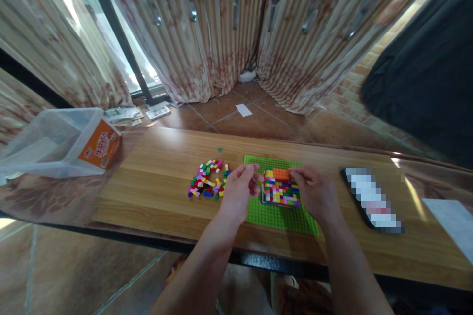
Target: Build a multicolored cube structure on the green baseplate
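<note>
A flat, many-coloured build of toy bricks [281, 191] sits on a green studded baseplate [254, 216]. An orange brick [281, 173] lies along its far edge. My left hand [242, 184] hovers at the build's left side, thumb and forefinger pinched together; whatever is between them is too small to make out. On the opposite side, my right hand [314, 189] has its fingers closed at the build's far right corner, beside the orange brick. Loose small bricks [209, 177] in many colours lie in a ring-like pile left of the baseplate.
One green brick [219, 149] lies apart, beyond the pile. A phone [373, 202] with a blurred screen is on the right of the wooden table [148, 182], with white paper [451, 221] beyond it. At the left stands a clear plastic bin [70, 115] with an orange label.
</note>
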Motion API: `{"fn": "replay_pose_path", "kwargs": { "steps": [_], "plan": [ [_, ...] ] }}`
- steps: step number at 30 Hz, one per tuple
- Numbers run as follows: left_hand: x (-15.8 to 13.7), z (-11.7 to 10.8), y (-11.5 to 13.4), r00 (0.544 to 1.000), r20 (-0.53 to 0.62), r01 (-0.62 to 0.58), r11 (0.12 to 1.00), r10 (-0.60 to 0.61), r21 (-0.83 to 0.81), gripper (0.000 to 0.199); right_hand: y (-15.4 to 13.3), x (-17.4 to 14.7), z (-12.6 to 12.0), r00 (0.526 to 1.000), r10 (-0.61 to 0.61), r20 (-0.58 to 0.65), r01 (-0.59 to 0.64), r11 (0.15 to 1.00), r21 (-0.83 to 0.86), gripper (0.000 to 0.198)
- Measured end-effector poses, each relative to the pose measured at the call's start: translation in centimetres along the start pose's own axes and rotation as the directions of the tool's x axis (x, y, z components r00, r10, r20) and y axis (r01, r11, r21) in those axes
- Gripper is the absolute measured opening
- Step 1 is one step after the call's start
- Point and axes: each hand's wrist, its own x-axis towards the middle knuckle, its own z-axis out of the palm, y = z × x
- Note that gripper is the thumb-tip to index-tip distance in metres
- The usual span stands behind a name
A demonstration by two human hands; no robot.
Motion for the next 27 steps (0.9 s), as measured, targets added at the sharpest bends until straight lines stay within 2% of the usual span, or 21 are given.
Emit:
{"fn": "replay_pose_path", "kwargs": {
  "steps": [4,7,16,20,22,25,27],
  "plan": [
    [0.0,0.1,0.1,1.0,-0.001,0.002,1.0,-0.002,0.006,0.019,-0.2,0.2,0.1,0.991,0.133,0.012,-0.133,0.986,0.097,0.027],
    [0.0,0.1,0.0,1.0,0.004,0.004,1.0,-0.004,-0.003,0.02,-0.3,0.3,0.2,0.983,0.179,0.024,-0.181,0.973,0.146,0.029],
    [0.0,0.2,-0.3,1.0,0.007,0.012,0.999,-0.012,-0.032,0.018,0.5,0.2,0.7,0.991,0.133,0.03,-0.136,0.973,0.186,0.03],
    [0.0,0.4,-0.1,0.991,0.028,0.134,0.981,-0.132,-0.139,0.025,1.0,0.0,0.7,0.992,0.122,0.028,-0.126,0.975,0.183,0.03],
    [0.0,0.5,0.2,0.984,0.033,0.177,0.969,-0.174,-0.174,0.033,0.6,-0.2,0.5,0.995,0.093,-0.036,-0.087,0.984,0.157,0.03],
    [0.0,0.6,0.5,0.983,0.034,0.183,0.963,-0.18,-0.196,0.04,-1.2,-0.5,0.0,0.982,-0.032,-0.188,0.055,0.991,0.121,0.028],
    [-0.1,0.7,0.6,0.981,0.068,0.19,0.961,-0.179,-0.2,0.042,-2.9,-0.9,0.0,0.97,-0.132,-0.204,0.16,0.979,0.123,0.023]
  ]
}}
